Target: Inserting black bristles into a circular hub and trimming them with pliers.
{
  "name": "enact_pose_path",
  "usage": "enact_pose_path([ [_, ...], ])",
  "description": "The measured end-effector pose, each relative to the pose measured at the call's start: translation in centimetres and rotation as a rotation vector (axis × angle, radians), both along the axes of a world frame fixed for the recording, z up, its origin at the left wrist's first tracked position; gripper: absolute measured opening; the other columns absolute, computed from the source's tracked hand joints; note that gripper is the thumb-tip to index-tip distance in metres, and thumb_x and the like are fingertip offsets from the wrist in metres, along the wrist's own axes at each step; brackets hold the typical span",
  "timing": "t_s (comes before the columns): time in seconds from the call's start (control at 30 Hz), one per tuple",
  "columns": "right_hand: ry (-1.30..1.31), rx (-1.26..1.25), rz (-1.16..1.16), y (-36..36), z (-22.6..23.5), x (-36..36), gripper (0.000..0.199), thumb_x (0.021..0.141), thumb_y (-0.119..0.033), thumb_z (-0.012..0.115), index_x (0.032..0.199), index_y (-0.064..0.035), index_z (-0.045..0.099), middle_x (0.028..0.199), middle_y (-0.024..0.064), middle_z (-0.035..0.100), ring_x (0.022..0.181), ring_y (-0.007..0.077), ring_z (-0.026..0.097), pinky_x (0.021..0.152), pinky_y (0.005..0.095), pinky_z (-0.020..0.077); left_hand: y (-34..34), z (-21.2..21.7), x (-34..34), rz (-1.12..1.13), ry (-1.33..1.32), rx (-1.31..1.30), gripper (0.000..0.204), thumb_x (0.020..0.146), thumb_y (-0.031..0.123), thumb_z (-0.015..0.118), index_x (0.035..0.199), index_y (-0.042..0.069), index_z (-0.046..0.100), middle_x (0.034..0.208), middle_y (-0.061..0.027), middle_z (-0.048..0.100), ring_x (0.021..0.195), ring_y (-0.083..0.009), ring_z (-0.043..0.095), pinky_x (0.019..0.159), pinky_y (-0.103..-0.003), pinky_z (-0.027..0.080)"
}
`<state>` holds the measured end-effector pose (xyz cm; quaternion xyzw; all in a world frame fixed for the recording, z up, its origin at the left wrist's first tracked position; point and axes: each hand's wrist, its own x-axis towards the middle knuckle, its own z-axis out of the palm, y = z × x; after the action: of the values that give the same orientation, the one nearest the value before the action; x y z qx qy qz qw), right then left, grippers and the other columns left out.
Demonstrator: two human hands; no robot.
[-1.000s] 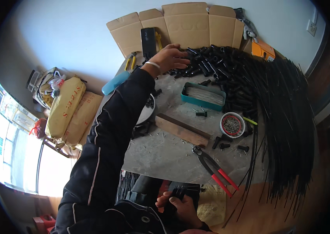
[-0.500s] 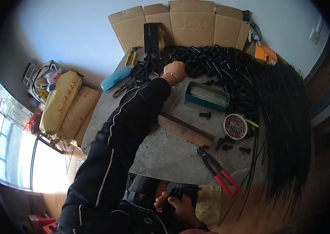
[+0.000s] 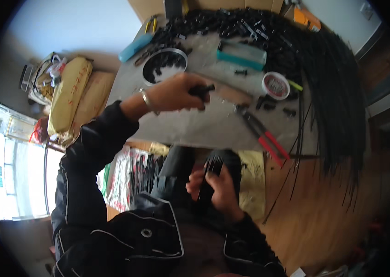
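Observation:
Above the near part of the grey table is my left hand (image 3: 178, 93), with a bracelet at the wrist. Its fingers are closed around a short black tubular piece (image 3: 202, 90), whose end sticks out past the thumb side. Lower down, over my lap, my right hand (image 3: 220, 187) grips a bundle of slim black pieces (image 3: 211, 173). How many it holds is hard to make out. Just behind my left hand stands a round white-rimmed container (image 3: 165, 51) with black pieces in it. A brown wooden bar (image 3: 232, 91) lies right of that hand.
Red-handled pincers (image 3: 263, 134) lie near the table's front edge. A white bowl of small metal bits (image 3: 276, 86) and a teal box (image 3: 242, 55) stand behind them. Black parts (image 3: 232, 23) heap at the back. Long black strands (image 3: 333, 101) hang over the right side.
My left hand has come back from the heap toward me and now shows a black piece in its grip. The view has tilted down. The round container, hidden before, is uncovered.

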<state>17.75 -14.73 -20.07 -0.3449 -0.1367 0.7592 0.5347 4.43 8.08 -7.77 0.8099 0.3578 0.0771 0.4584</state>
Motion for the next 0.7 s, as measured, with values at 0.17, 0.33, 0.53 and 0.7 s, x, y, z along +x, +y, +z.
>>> enact_pose_path([
  [0.17,-0.081,0.098,-0.004,-0.7,1.2,-1.9,0.017,0.097,-0.015,0.043,0.109,-0.0027,0.048,0.089,0.0161,0.064,0.076,0.0283,0.067,0.067,0.0401,0.0582,-10.0,-7.3,-5.9,0.107,-0.334,-0.669,0.019,0.083,0.012,0.070,0.100,0.002,0.067,0.079,-0.0021,0.065,0.069,-0.0089,0.059,0.063,-0.023,0.047],
  [0.33,-0.183,0.178,0.018,-1.7,1.5,-4.0,0.020,0.098,-0.019,0.048,0.108,-0.0020,0.049,0.088,0.0151,0.064,0.075,0.0259,0.067,0.066,0.0371,0.0583,-15.7,-11.6,-6.3,0.297,-0.850,-1.058,0.023,0.088,0.010,0.066,0.109,0.001,0.063,0.089,-0.0056,0.064,0.081,-0.0142,0.061,0.074,-0.029,0.049],
  [0.53,-0.247,0.208,0.009,-2.6,1.3,-5.6,0.023,0.100,-0.022,0.049,0.112,-0.0028,0.049,0.091,0.0145,0.066,0.076,0.0246,0.068,0.069,0.0352,0.0578,-15.7,-12.1,-6.8,0.416,-1.200,-1.033,0.024,0.091,0.012,0.063,0.114,0.005,0.060,0.098,-0.0070,0.064,0.090,-0.0193,0.062,0.076,-0.032,0.051],
  [0.7,-0.311,0.216,0.025,-2.6,1.7,-6.4,0.023,0.099,-0.024,0.051,0.108,-0.0032,0.051,0.089,0.0132,0.066,0.074,0.0227,0.068,0.067,0.0334,0.0570,-15.7,-12.5,-6.6,0.425,-1.229,-1.011,0.021,0.091,0.012,0.063,0.111,0.007,0.062,0.094,-0.0072,0.064,0.088,-0.0189,0.063,0.075,-0.032,0.051],
])
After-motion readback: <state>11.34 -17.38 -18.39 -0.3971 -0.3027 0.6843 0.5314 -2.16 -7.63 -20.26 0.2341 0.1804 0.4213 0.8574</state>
